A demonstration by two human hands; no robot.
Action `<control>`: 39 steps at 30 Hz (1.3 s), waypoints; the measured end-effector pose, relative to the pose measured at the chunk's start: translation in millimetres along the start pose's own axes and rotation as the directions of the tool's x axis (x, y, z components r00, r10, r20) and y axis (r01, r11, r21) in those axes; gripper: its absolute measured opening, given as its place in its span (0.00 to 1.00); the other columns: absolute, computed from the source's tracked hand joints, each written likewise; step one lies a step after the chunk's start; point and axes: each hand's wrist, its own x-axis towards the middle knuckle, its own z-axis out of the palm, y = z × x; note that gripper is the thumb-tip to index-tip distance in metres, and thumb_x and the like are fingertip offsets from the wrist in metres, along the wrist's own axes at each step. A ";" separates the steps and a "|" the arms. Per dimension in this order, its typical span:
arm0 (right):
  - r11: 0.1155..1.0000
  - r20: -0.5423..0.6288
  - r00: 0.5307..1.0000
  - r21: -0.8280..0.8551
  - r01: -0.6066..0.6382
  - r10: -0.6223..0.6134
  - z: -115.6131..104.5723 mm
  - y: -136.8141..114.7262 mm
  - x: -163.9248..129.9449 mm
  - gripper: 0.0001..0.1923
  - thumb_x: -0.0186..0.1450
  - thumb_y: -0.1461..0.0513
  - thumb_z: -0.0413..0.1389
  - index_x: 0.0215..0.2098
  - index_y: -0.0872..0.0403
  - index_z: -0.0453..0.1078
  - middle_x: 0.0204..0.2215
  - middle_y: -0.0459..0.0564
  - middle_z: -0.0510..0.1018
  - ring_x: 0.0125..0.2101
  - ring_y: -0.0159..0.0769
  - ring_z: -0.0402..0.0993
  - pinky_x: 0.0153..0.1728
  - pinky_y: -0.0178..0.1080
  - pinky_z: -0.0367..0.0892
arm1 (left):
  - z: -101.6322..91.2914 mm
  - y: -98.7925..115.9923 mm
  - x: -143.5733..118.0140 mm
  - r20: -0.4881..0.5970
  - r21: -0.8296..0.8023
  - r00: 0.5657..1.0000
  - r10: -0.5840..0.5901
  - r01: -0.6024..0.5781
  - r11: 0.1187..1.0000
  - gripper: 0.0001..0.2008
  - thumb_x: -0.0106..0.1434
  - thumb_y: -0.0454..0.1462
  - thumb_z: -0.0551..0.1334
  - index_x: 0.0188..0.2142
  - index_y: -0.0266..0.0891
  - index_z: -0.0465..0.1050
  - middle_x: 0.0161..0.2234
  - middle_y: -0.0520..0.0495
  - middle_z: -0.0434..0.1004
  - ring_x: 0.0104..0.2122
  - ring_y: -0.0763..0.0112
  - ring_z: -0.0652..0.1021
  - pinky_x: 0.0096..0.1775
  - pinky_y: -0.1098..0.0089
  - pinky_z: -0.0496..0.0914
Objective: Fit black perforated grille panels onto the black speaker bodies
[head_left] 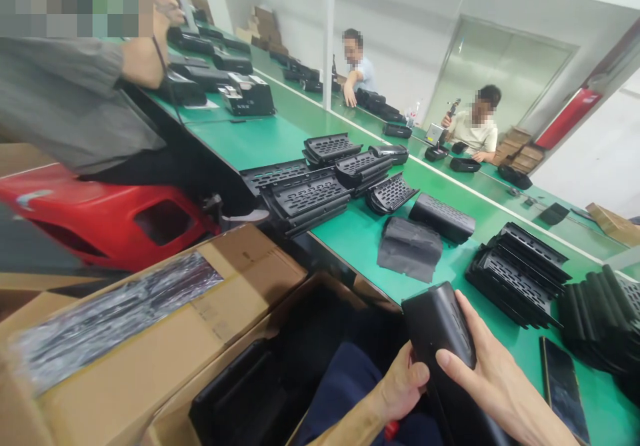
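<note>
The right hand [493,369] grips an elongated black casing [435,323], thumb across its upper face and fingers along its right side. The left hand [403,381] is curled closed at the casing's left edge, thumb pressed against it; its lower fingers are hidden from me. The casing is held tilted, just off the near edge of a green table [290,123], its lower end between the forearms. A small red item [391,430], not identifiable, shows just below the left hand.

On the table beyond the casing lie a black sheet [410,249] and, just behind it, a curved slotted shell [443,217]. To the right stand a stack of perforated panels [517,273], a pile of dark curved parts [600,319] and, nearer, a phone [565,389]. Further left, a group of perforated trays [307,199] reaches the table edge.

Near left, an open carton contains black pieces [235,393], beside a cardboard box [250,259]. Beyond these, a co-worker in grey sits on a red stool [115,213]. Two people are seated on the far side, one holding a tool [454,107].
</note>
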 end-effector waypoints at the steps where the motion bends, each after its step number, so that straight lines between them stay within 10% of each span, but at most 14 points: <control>1: 1.000 0.006 1.000 0.000 -0.004 0.004 -0.7 -0.3 -0.1 0.52 0.66 0.37 0.54 0.78 0.44 0.39 0.69 0.58 0.63 0.66 0.63 0.64 0.62 0.62 0.63 | 1.1 0.4 0.7 0.008 -0.006 1.000 -0.001 0.001 1.000 0.39 0.51 0.57 0.76 0.56 0.38 0.76 0.52 0.30 0.81 0.56 0.35 0.78 0.57 0.40 0.70; 14: 0.997 0.073 0.994 0.030 0.075 -0.077 -18.2 -1.3 -4.6 0.51 0.68 0.38 0.55 0.78 0.45 0.37 0.73 0.58 0.54 0.70 0.62 0.55 0.67 0.64 0.55 | 13.2 7.4 6.3 -0.019 -0.011 1.000 -0.009 0.009 1.000 0.40 0.51 0.53 0.78 0.59 0.39 0.75 0.54 0.31 0.80 0.56 0.35 0.78 0.58 0.41 0.70; 23: 0.930 -0.553 0.833 0.290 0.225 -0.029 47.0 34.4 -50.3 0.60 0.59 0.41 0.68 0.76 0.43 0.37 0.74 0.59 0.45 0.72 0.68 0.46 0.68 0.69 0.49 | 24.2 47.4 22.5 -0.173 0.086 0.975 0.138 -0.125 0.988 0.45 0.52 0.55 0.76 0.66 0.48 0.68 0.59 0.38 0.78 0.62 0.41 0.73 0.63 0.42 0.66; 33: 0.884 -0.628 0.776 0.394 0.252 0.059 50.9 36.7 -33.7 0.46 0.58 0.47 0.69 0.66 0.46 0.52 0.70 0.60 0.57 0.67 0.63 0.58 0.63 0.61 0.60 | 30.4 32.0 27.0 -0.267 0.154 0.957 0.109 -0.069 0.986 0.41 0.54 0.52 0.76 0.64 0.44 0.69 0.53 0.37 0.82 0.57 0.42 0.77 0.60 0.42 0.69; 39: 0.867 -0.565 0.816 0.459 0.193 0.117 40.4 56.3 -44.8 0.42 0.58 0.45 0.67 0.64 0.47 0.58 0.66 0.57 0.64 0.63 0.63 0.63 0.62 0.56 0.61 | 3.6 96.1 31.1 -0.162 0.561 0.963 0.216 -0.090 0.823 0.51 0.47 0.50 0.80 0.67 0.46 0.64 0.65 0.37 0.69 0.65 0.43 0.68 0.65 0.47 0.61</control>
